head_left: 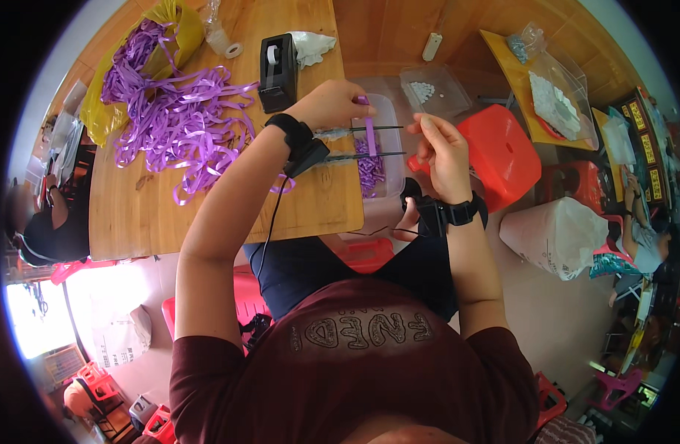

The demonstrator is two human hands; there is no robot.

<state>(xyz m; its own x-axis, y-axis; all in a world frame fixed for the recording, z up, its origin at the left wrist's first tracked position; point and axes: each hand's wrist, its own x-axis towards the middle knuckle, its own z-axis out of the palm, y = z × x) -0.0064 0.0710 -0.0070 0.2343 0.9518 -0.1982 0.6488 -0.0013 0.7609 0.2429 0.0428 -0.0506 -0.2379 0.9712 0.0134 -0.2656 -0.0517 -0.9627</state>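
Observation:
Two thin dark rods (390,127) are fastened with clear tape to the table's right edge and stick out past it. A short purple ribbon (370,138) lies across both rods. My left hand (331,105) is above the upper rod, its fingers closed on the ribbon's far end. To the right of the rod tips is my right hand (445,152), apart from them, with thumb and fingers drawn together; whatever they may hold cannot be made out. Below the rods, a clear plastic box (388,111) contains many purple ribbon pieces (371,172).
Loose purple ribbon (184,126) spills from a yellow bag (95,118) over the wooden table (147,222). A black tape dispenser (278,81) stands beyond my left wrist. Right of my right hand is a red stool (503,155), with a white sack (554,237) nearby.

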